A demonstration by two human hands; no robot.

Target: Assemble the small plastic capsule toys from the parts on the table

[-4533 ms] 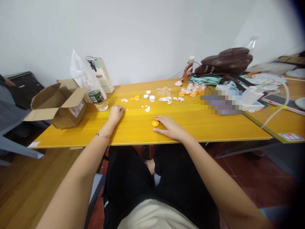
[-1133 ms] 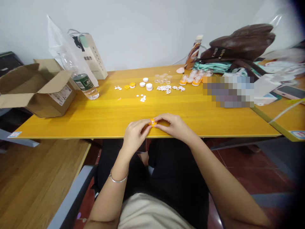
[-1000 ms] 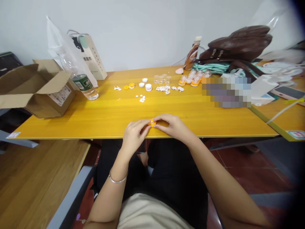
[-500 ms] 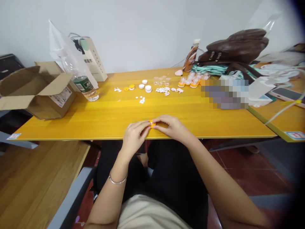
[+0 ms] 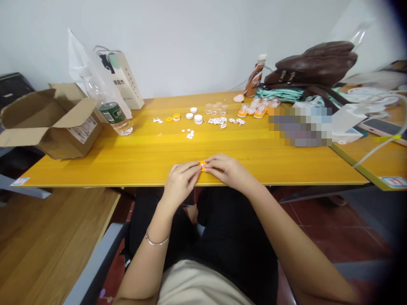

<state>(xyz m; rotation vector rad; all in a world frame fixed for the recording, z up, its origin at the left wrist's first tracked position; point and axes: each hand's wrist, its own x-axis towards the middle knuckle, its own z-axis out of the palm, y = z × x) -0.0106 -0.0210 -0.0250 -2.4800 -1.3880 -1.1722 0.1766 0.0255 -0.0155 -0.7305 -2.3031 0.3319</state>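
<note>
Near the table's front edge, a small round orange piece (image 5: 202,165) with a whitish middle sits between my two hands. My left hand (image 5: 181,178) pinches its left side, fingers closed. From the right, my right hand (image 5: 227,169) has thumb and fingertips closed on the same piece. Fingers cover much of it. Further back lie white round caps (image 5: 198,119), orange rings (image 5: 176,116), small white discs (image 5: 190,134), white openwork pieces (image 5: 217,121) and clear cups (image 5: 214,110). Several orange-and-clear assembled pieces (image 5: 259,108) stand to their right.
On the left are an open cardboard box (image 5: 54,123), a water bottle (image 5: 116,116) and a paper bag (image 5: 127,80). A brown drink bottle (image 5: 255,77), a brown leather bag (image 5: 314,65), a blurred-out patch (image 5: 299,127) and a phone (image 5: 386,129) occupy the right side.
The camera view has shifted very slightly. Fingers of my right hand have moved a little over the orange piece; both hands stay at the same spot.
</note>
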